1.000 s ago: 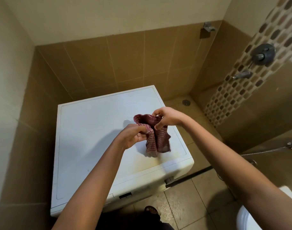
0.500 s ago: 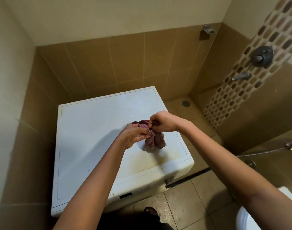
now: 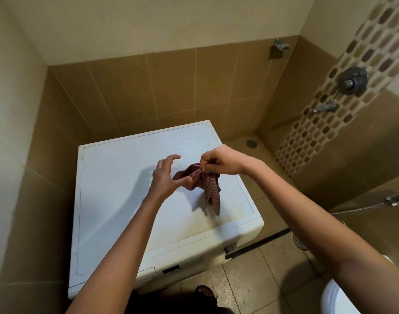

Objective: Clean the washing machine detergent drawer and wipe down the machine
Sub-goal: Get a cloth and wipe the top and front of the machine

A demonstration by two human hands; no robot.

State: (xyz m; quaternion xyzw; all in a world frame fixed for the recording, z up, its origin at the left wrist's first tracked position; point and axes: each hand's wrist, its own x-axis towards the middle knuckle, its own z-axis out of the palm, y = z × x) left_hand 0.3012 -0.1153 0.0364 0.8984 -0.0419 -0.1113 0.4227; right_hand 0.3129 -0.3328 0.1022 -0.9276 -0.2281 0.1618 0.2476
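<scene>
A white washing machine [image 3: 117, 200] stands against the tiled wall, seen from above. Over its top hangs a dark red striped cloth [image 3: 208, 189]. My right hand [image 3: 221, 163] pinches the cloth's upper edge between thumb and fingers, and the rest dangles down toward the lid. My left hand [image 3: 165, 175] is beside the cloth on its left, fingers spread and loosely bent, thumb near the fabric's lower fold; it holds nothing. The detergent drawer is on the machine's front edge [image 3: 148, 271], seen only as a thin panel from above.
Brown tiled walls close in on the left and back. A shower mixer [image 3: 352, 81] and spout are on the mosaic strip at right. A floor drain [image 3: 251, 143] lies behind the machine, a hose [image 3: 375, 206] runs at right, and a white toilet rim [image 3: 334, 298] sits bottom right.
My left hand has let go of the cloth and spread open to the left. The cloth, bunched between both hands before, now hangs longer from my right hand alone.
</scene>
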